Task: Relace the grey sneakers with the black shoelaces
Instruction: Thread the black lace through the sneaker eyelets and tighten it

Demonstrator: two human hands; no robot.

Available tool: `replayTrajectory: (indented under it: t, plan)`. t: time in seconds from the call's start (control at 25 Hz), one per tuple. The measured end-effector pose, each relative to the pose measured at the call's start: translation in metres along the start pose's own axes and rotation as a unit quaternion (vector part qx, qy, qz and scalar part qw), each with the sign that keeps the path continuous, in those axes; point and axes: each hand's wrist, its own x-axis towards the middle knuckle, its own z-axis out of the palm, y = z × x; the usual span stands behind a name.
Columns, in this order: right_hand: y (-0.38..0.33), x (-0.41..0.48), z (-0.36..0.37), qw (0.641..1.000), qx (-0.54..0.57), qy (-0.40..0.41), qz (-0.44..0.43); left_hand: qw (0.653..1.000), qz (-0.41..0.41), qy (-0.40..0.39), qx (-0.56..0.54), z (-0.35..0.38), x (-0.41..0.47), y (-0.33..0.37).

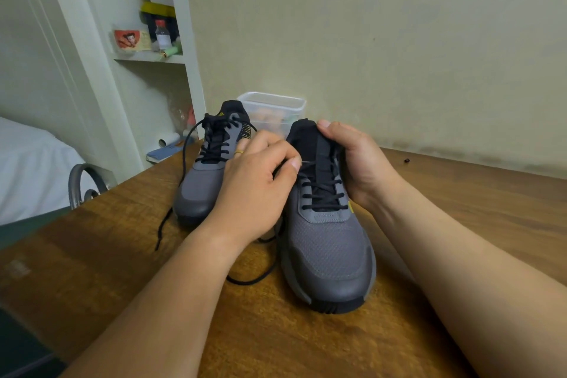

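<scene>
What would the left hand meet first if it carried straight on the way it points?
Probably the black laces of the nearer sneaker, at the fingertips of the left hand; the right hand gripping its tongue lies beyond. Depth is unclear.

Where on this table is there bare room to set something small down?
The table is bare right of the right hand, up to the wall, but for one dark speck. Also bare: the near edge before the toe of the near sneaker. Crowded: between it and the far sneaker, with the left hand and loose lace; container behind.
</scene>
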Motion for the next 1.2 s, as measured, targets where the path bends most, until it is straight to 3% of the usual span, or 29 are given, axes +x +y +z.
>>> replayTrajectory:
  t: [0.4,0.68,1.04,1.2]
  plan:
    - [0.001,-0.001,0.004,1.0,-0.014,0.015,0.0,0.995,-0.04,0.008,-0.089,0.01,0.006,-0.002]
    - [0.005,0.001,0.004,0.999,-0.039,0.03,-0.015,1.0,-0.006,0.011,0.01,0.011,0.001,0.011]
    - [0.004,0.002,0.005,0.999,-0.037,0.017,-0.01,0.998,0.0,0.068,0.006,0.008,0.001,0.005]
    - [0.004,0.002,0.007,0.999,-0.036,0.022,-0.011,0.996,-0.013,0.064,-0.059,0.014,0.001,0.006]
